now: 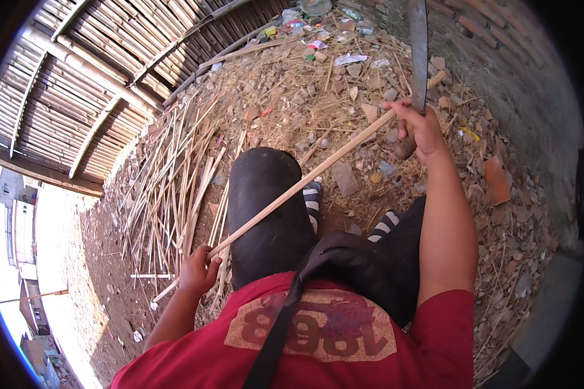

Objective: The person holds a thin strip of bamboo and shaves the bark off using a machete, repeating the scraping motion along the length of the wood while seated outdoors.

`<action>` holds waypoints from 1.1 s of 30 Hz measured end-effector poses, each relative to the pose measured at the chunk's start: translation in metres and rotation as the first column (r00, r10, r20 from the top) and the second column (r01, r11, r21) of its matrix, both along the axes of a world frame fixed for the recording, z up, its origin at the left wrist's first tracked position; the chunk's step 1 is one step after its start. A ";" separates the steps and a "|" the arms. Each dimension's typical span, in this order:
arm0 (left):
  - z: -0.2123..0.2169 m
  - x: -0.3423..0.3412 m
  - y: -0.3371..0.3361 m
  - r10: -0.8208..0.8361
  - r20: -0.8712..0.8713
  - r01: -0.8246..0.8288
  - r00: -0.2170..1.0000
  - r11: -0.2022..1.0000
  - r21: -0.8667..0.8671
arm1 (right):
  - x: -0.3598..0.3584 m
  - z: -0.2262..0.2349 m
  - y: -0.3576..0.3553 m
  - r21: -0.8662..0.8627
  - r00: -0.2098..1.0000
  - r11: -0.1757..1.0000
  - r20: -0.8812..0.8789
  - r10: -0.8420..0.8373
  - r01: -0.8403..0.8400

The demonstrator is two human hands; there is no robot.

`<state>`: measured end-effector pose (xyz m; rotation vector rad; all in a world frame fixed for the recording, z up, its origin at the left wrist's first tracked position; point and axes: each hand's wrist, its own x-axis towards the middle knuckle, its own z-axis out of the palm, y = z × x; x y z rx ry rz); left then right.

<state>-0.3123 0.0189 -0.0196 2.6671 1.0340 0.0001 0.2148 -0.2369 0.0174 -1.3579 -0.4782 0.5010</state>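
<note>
A long, pale bamboo strip (318,170) runs slantwise across my raised knee, from lower left to upper right. Near its lower end my left hand (200,271) is closed round it, and a short length sticks out past the fist. My right hand (424,129) grips a machete (418,48) by its rounded wooden handle, whose butt shows below the fingers. The grey blade points away from me, crossing the strip close to its far end. Fingertips of the right hand lie against the strip; whether the blade touches it I cannot tell.
Many split bamboo strips (175,188) lie piled on the ground at left. Stones, straw and litter (350,59) cover the ground ahead. A brick wall (525,84) rises at right, a bamboo-slat fence (78,84) at upper left. A broken brick (497,180) lies beside my right forearm.
</note>
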 end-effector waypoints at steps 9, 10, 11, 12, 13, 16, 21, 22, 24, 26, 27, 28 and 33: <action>0.006 0.033 -0.005 -0.106 0.038 0.106 0.994 0.994 -0.001 | -0.024 0.041 -0.011 -0.681 0.821 0.648 0.552 0.149 0.340; 0.009 0.038 -0.007 -0.104 0.026 0.105 0.994 0.995 -0.003 | -0.031 0.047 -0.009 -0.710 0.840 0.634 0.515 0.171 0.306; 0.010 0.041 -0.009 -0.094 0.031 0.095 0.995 0.995 -0.025 | -0.032 0.040 -0.007 -0.687 0.831 0.672 0.523 0.191 0.277; 0.012 0.045 -0.011 -0.085 0.059 0.088 0.995 0.995 -0.049 | -0.036 0.038 -0.005 -0.663 0.823 0.707 0.529 0.209 0.246; 0.013 0.049 -0.013 -0.074 0.087 0.080 0.993 0.994 -0.074 | -0.040 0.039 -0.002 -0.690 0.816 0.692 0.514 0.262 0.212; 0.018 0.063 -0.020 -0.020 0.116 0.034 0.993 0.993 -0.116 | -0.052 0.048 0.013 -0.748 0.813 0.655 0.443 0.377 0.103; 0.020 0.079 -0.010 -0.003 0.128 0.024 0.992 0.987 -0.158 | -0.053 0.021 0.026 -0.680 0.748 0.733 0.489 0.449 0.004; 0.024 0.083 -0.010 -0.004 0.120 0.024 0.993 0.986 -0.166 | -0.051 0.018 0.026 -0.710 0.736 0.704 0.495 0.462 0.035; 0.029 0.087 -0.009 -0.003 0.105 0.023 0.994 0.983 -0.182 | -0.046 0.014 0.024 -0.762 0.709 0.640 0.505 0.491 0.100; 0.032 0.090 -0.006 -0.016 0.098 0.032 0.995 0.986 -0.166 | -0.042 0.019 0.022 -0.801 0.708 0.570 0.508 0.490 0.180; 0.034 0.091 -0.005 -0.021 0.095 0.035 0.995 0.987 -0.155 | -0.041 0.021 0.023 -0.816 0.707 0.535 0.511 0.490 0.219; 0.036 0.092 -0.004 -0.020 0.081 0.033 0.997 0.986 -0.165 | -0.042 0.020 0.023 -0.817 0.696 0.533 0.514 0.502 0.219; 0.042 0.094 -0.005 -0.022 0.069 0.036 0.997 0.978 -0.205 | -0.057 0.007 0.035 -0.803 0.553 0.562 0.565 0.613 0.198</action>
